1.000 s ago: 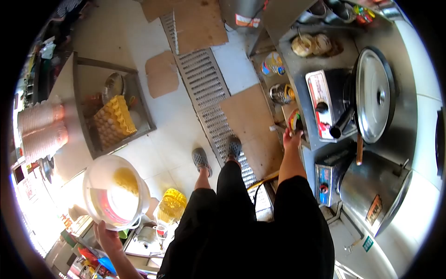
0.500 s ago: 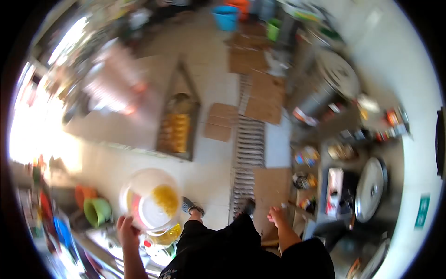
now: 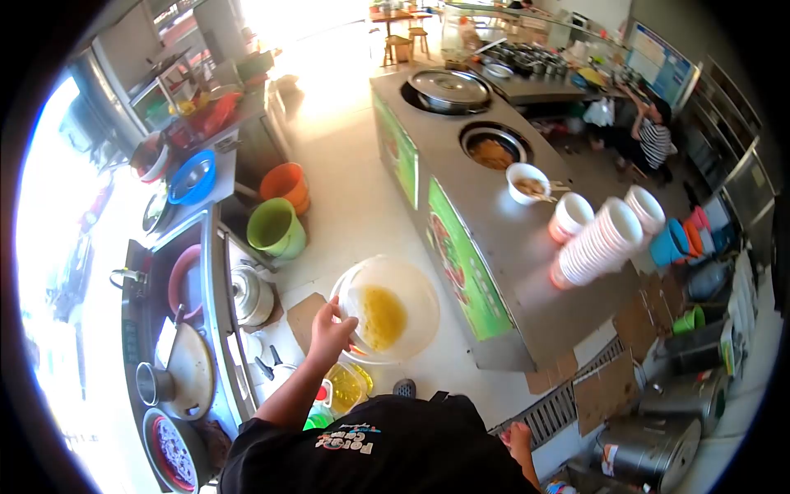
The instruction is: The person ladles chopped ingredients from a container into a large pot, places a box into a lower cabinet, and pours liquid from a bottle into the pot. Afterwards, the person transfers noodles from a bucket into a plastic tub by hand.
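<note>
1. At left, a steel sink unit [image 3: 218, 280] with long, straight edges; a flat round board [image 3: 191, 375], pale and stained, lies at its lower end.
2. Upper left of centre, a smooth green bucket [image 3: 276, 230] and an orange bucket [image 3: 285, 184] stand close together.
3. The left hand [image 3: 332, 329], left of centre, grips the rim of a tub.
4. Below it, a clear plastic jug [image 3: 349, 387] of yellow liquid is partly covered by the tub.
5. The tub [image 3: 418, 300] is at the centre: round, wide-mouthed, translucent plastic, with a yellow patch of contents showing.
6. Pale floor [image 3: 339, 177] runs as an open strip from the centre towards upper centre.
7. Right of the tub, the bench [image 3: 510, 247] has a brushed-metal top; its long edge and near corner border that strip.
8. At lower right of centre, the right hand [image 3: 518, 438] has curled fingers; whether they hold anything I cannot tell.
9. Further right, stacked white cups [image 3: 605, 239] form ribbed columns on the bench.
</note>
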`<state>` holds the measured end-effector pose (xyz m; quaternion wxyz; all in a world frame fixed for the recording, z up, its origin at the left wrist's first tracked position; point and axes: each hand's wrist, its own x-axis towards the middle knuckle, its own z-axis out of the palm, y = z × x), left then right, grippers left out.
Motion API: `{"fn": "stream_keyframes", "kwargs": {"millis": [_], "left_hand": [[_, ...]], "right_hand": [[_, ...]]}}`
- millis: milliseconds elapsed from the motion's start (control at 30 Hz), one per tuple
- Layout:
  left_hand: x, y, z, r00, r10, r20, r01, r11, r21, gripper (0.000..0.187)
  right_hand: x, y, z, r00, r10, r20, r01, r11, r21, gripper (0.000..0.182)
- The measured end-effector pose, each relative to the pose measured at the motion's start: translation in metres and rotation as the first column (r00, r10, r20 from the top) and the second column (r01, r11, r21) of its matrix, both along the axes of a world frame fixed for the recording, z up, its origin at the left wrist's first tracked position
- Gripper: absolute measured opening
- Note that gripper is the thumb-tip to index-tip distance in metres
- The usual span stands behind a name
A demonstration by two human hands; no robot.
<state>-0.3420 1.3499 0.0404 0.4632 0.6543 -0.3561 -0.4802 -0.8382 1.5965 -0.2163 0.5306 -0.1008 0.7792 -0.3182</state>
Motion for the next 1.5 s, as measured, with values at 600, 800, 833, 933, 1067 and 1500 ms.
{"fn": "stream_keyframes", "kwargs": {"millis": [600, 800, 833, 933, 1067, 1500], "left_hand": [[0.195, -0.324, 0.049, 0.857, 0.516, 0.005, -0.515, 0.854, 0.071, 0.023], [0.259, -0.444, 0.044, 0.818, 0.563, -0.113, -0.565, 0.825, 0.018, 0.029], [0.27, -0.466, 0.04, 0.816, 0.56, -0.145, -0.565, 0.825, 0.011, 0.03], [0.318, -0.544, 0.023, 0.838, 0.508, -0.198, -0.522, 0.852, -0.022, 0.029], [0.38, -0.664, 0.035, 0.876, 0.474, -0.088, -0.478, 0.878, -0.027, 0.022], [0.591, -1.045, 0.091, 0.725, 0.599, -0.339, -0.658, 0.748, -0.087, 0.016]], "right_hand": [[0.232, -0.668, 0.033, 0.52, 0.725, -0.45, -0.854, 0.429, -0.295, 0.031], [0.371, -0.899, 0.124, 0.287, 0.799, -0.529, -0.947, 0.15, -0.286, 0.033], [0.385, -0.929, 0.117, 0.265, 0.799, -0.541, -0.953, 0.13, -0.274, 0.033], [0.428, -1.012, 0.106, 0.071, 0.733, -0.677, -0.978, -0.084, -0.193, 0.034], [0.46, -1.083, 0.113, -0.026, 0.732, -0.681, -0.998, -0.06, -0.027, 0.035], [0.621, -1.395, 0.08, 0.269, 0.671, -0.691, -0.949, 0.06, -0.31, 0.026]]}}
